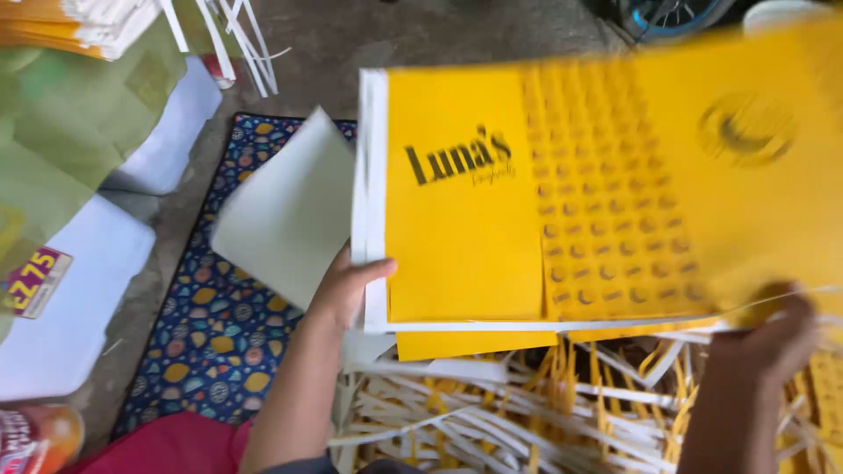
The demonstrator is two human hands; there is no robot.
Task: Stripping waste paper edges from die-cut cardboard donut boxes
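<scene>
Yellow printed card sheet (562, 193): light, floppy. Left hand (347, 285) and right hand (773, 338) fingers pinched its lower corners.

Both forearms are bare, with no sleeves, rings or watch showing. The left hand (344, 288) and right hand (766, 338) are ungloved. Red cloth (176, 446) covers the lap.

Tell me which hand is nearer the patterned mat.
Left. The left hand grips the yellow printed sheet's white edge right above the patterned mat; the right hand holds the sheet's far corner, over paper strips.
</scene>
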